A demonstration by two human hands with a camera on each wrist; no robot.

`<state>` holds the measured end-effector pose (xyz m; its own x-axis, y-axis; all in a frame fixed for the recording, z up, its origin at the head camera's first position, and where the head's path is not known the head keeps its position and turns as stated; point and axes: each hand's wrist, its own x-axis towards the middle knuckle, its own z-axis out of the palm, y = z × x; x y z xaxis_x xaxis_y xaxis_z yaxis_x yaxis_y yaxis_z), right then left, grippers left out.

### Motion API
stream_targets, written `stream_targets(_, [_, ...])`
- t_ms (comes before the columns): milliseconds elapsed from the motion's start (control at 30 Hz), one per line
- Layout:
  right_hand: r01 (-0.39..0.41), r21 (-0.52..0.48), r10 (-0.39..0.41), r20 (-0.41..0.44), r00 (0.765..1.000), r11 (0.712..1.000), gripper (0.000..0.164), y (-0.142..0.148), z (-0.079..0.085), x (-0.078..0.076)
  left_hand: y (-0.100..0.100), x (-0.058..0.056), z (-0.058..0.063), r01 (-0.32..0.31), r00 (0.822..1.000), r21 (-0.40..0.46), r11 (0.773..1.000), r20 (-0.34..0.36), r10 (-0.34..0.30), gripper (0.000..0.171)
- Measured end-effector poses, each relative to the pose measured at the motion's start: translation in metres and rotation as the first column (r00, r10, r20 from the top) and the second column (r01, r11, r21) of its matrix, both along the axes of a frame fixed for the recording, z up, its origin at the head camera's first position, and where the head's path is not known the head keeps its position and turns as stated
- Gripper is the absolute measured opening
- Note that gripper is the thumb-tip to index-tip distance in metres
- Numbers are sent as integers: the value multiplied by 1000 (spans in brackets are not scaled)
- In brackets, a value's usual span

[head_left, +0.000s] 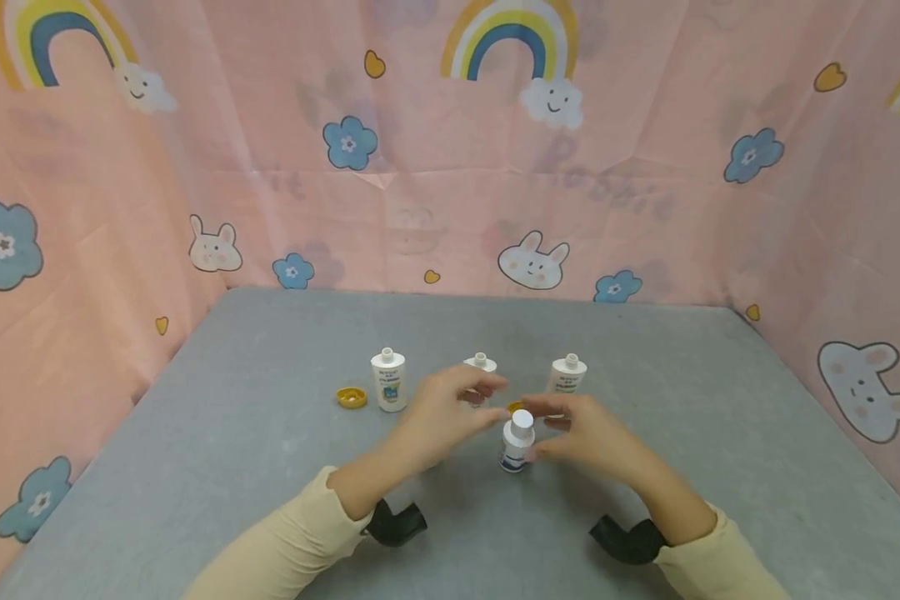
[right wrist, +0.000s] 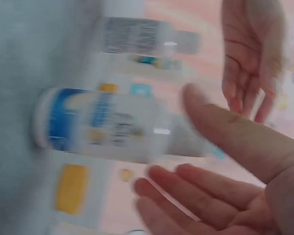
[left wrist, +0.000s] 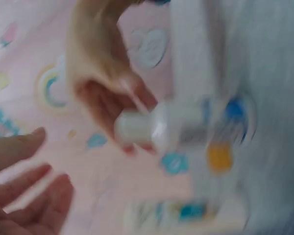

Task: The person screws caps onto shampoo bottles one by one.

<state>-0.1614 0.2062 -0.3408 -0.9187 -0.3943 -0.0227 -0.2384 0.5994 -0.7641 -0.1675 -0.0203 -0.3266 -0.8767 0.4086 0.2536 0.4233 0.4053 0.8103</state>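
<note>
A small white bottle (head_left: 516,454) with a white cap (head_left: 522,421) and blue on its label stands upright between the two hands. My right hand (head_left: 585,433) is just right of it, thumb and fingers spread on either side near the cap; no grip shows in the right wrist view, which is blurred. To the left, my left hand (head_left: 446,408) hovers with loosely bent fingers and holds nothing. The left wrist view shows the left hand (left wrist: 29,181) apart from the bottle (left wrist: 206,122). Another white-capped bottle (right wrist: 137,36) appears in the right wrist view, mostly hidden by the left hand in the head view.
Three uncapped white bottles stand in a row behind: one at left (head_left: 388,383), one in the middle (head_left: 481,362) partly covered by the left hand, one at right (head_left: 567,375). A yellow cap (head_left: 352,397) lies beside the left one, and another yellow piece (head_left: 514,407) behind the small bottle.
</note>
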Motion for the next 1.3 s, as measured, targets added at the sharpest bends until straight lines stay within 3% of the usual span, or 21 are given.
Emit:
stream_targets(100, [89,-13,-90,-86,992,996,68,-3,15,8,-28,-5,15,-64,990,97,993,-116,75,29])
stream_targets(167, [134,-22,-136,-130,982,991,69,-9,24,10,-48,-11,23,-111,980,129,985,-151,130,30])
stream_targets(233, [145,-47,-150,-145,978,988,67,-16,29,9,-66,-17,27,-154,973,130,980,-151,173,33])
stream_targets(333, [131,-74,-140,-128,982,989,66,-31,34,3,-89,-25,26,-207,974,74,976,-83,213,38])
stream_targets(500, [110,-97,-120,-94,988,989,67,-54,38,-6,-109,-35,12,-258,966,-9,966,13,258,40])
stream_targets(733, [92,-104,-100,-73,992,990,72,-87,35,-18,-131,-48,-13,-291,948,-52,955,115,295,44])
stream_targets(933, [80,-187,-77,23,997,979,72,-115,22,-28,-146,-57,-32,-257,947,-135,957,164,277,55])
stream_targets(1100, [96,-264,-75,87,993,960,73,-129,12,-33,-154,-63,-41,-233,947,-167,958,186,263,54])
stream_targets(1300, [133,-223,-103,141,985,966,79,-138,8,-42,-158,-65,-49,-200,941,-166,966,242,237,58])
